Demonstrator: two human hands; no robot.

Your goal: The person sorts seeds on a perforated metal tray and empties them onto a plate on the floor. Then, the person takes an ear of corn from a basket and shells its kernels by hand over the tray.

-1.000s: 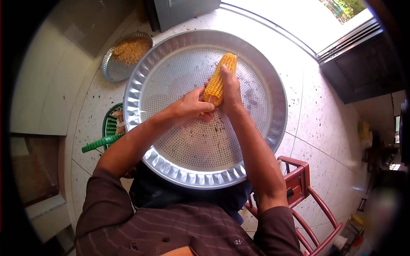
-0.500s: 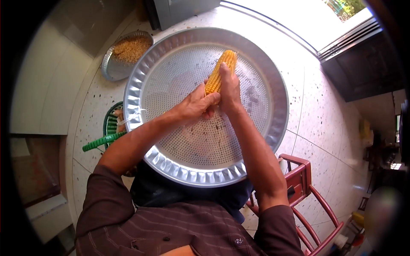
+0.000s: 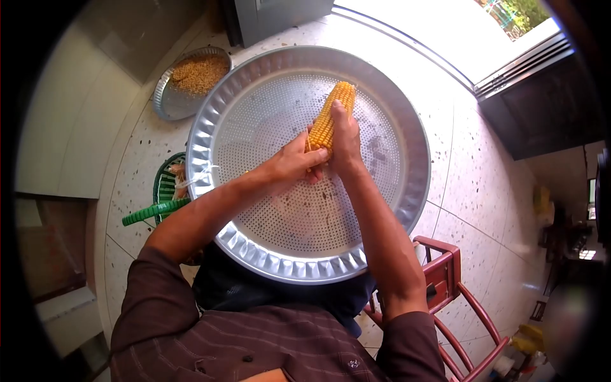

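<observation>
I see my right hand [image 3: 344, 143] closed around the corn cob [image 3: 329, 118], gripping its lower half. My left hand [image 3: 294, 162] is curled shut against the cob's base, thumb pressed to the kernels. The cob stands tilted over the perforated metal tray [image 3: 407, 191] on my lap. Speckled floor [image 3: 464, 159] lies beyond; a smaller kernel pan [image 3: 167, 102], green basket [image 3: 164, 188] and red chair [image 3: 449, 267] crowd the tray's edges.

At the bottom of the frame, a dark maroon striped shirt [image 3: 273, 344] with short sleeves, forearms bare.
</observation>
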